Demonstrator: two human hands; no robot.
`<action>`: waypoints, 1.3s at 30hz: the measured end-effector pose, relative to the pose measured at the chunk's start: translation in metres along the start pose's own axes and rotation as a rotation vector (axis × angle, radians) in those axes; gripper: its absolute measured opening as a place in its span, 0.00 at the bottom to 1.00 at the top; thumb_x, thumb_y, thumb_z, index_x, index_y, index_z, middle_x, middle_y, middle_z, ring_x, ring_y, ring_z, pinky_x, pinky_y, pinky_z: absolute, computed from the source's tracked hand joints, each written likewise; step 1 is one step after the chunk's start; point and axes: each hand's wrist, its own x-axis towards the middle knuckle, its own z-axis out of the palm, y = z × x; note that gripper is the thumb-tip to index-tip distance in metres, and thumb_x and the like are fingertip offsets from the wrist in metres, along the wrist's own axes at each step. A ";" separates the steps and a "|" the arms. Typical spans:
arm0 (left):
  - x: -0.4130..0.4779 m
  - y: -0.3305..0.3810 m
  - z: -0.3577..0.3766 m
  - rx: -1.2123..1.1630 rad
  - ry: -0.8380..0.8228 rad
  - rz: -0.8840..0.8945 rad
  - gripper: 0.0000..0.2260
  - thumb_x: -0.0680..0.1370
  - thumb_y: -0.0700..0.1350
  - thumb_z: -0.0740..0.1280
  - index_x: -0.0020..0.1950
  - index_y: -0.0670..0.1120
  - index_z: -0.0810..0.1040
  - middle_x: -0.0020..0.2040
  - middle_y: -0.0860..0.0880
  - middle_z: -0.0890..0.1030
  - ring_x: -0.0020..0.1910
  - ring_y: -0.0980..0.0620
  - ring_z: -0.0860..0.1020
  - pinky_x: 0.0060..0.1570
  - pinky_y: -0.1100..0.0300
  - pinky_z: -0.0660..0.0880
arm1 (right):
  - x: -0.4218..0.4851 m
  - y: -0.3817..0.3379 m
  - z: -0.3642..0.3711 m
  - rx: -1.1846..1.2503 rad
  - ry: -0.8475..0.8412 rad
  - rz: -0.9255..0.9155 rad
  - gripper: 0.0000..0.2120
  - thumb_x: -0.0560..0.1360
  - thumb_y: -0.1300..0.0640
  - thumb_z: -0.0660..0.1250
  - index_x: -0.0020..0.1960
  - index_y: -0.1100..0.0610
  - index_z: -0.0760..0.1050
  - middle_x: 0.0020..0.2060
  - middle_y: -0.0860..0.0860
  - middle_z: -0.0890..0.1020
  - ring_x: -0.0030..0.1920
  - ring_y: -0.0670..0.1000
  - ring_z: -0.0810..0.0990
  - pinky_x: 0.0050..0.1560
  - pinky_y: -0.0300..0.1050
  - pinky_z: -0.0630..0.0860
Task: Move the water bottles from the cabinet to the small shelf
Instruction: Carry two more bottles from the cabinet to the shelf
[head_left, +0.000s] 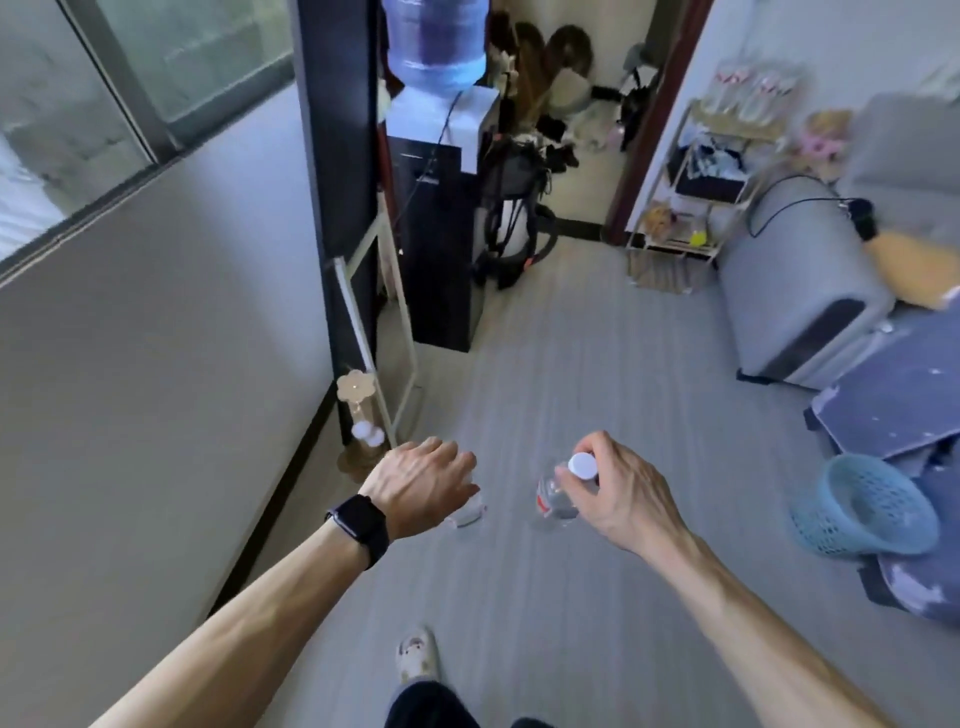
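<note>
My right hand (615, 491) grips a clear water bottle (556, 501) with a white cap and a red label, held by its neck and hanging upright above the floor. My left hand (423, 480), with a dark watch on the wrist, is closed over a second clear water bottle (467, 512); only its lower part shows under the palm. A small metal-frame shelf (698, 208) with several tiers stands far ahead on the right, against the white wall. No cabinet is in view.
A water dispenser (441, 171) stands ahead by a dark pillar, with bags beside it. A grey appliance (800, 291) and a blue basket (867, 506) lie to the right. A white frame (374, 332) leans at the left wall. Grey floor stretches ahead.
</note>
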 end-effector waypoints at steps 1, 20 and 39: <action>0.024 -0.011 -0.008 -0.027 0.003 0.020 0.17 0.80 0.59 0.54 0.57 0.49 0.74 0.49 0.50 0.78 0.49 0.47 0.77 0.44 0.52 0.75 | 0.017 0.002 -0.005 -0.010 0.008 0.038 0.14 0.75 0.41 0.66 0.47 0.50 0.67 0.39 0.43 0.75 0.40 0.51 0.73 0.40 0.46 0.71; 0.457 -0.092 -0.134 0.045 0.304 0.437 0.16 0.80 0.59 0.50 0.51 0.49 0.70 0.44 0.51 0.77 0.43 0.49 0.77 0.37 0.53 0.76 | 0.298 0.120 -0.161 -0.162 0.259 0.305 0.15 0.76 0.36 0.62 0.48 0.48 0.66 0.37 0.43 0.73 0.45 0.56 0.79 0.38 0.45 0.66; 0.883 -0.128 -0.194 0.208 0.308 0.411 0.17 0.81 0.60 0.51 0.54 0.51 0.71 0.45 0.53 0.78 0.47 0.50 0.76 0.40 0.52 0.77 | 0.667 0.326 -0.288 -0.299 0.347 0.207 0.16 0.78 0.34 0.54 0.52 0.46 0.66 0.46 0.45 0.80 0.44 0.56 0.80 0.41 0.49 0.77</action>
